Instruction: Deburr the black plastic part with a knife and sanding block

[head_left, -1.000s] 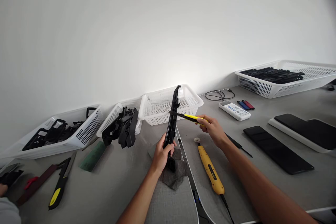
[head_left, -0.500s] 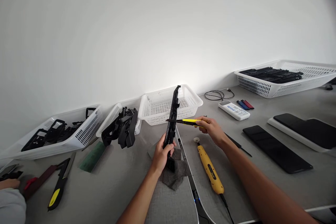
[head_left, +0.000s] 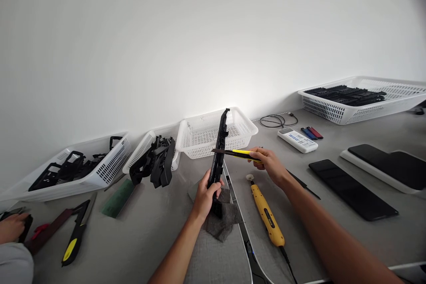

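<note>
Wrapped round the lower part of a long black plastic part [head_left: 218,155], my left hand [head_left: 204,195] holds it tilted upright above a dark grey cloth [head_left: 221,226]. My right hand [head_left: 268,164] is closed on a yellow and black knife [head_left: 242,154]. The knife's dark blade lies across the black part, a little above my left fingers. Behind the part stands a white basket [head_left: 189,148] with nothing seen in it. A yellow rotary tool [head_left: 268,217] lies on the table below my right hand.
White baskets with black parts stand at the left [head_left: 113,159], centre left [head_left: 141,146] and back right [head_left: 353,115]. A black phone-like slab [head_left: 353,191] lies right. At left are a yellow-black cutter [head_left: 75,239], a green sheet [head_left: 118,198] and another person's hand [head_left: 13,227].
The other person's hand at the far left has moved slightly up and right, holding a dark object. My hands, the black part and the knife have barely shifted.
</note>
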`<control>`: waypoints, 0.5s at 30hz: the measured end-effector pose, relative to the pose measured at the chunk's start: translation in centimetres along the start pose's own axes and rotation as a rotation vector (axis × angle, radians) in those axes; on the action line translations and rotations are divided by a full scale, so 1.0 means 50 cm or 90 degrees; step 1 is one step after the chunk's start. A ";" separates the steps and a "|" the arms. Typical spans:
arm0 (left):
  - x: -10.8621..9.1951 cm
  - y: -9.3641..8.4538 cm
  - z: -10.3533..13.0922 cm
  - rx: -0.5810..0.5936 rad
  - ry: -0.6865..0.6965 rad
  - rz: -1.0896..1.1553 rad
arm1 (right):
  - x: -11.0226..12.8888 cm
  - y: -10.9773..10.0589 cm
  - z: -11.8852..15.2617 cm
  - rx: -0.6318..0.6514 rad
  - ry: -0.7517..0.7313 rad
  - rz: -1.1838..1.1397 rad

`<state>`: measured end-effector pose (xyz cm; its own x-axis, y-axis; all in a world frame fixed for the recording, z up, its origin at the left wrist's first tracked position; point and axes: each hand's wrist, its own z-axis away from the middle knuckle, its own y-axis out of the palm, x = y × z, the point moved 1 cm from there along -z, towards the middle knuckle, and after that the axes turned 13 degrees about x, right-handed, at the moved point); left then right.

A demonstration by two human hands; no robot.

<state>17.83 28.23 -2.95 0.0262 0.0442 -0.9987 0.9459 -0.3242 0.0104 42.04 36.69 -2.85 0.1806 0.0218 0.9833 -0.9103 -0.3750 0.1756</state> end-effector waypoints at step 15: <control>0.007 -0.004 -0.001 0.013 0.000 -0.005 | -0.011 -0.008 -0.006 -0.035 -0.037 -0.019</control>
<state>17.67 28.37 -3.28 0.0190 0.0472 -0.9987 0.9394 -0.3429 0.0017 42.20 37.11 -3.42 0.2285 -0.0219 0.9733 -0.9229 -0.3230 0.2094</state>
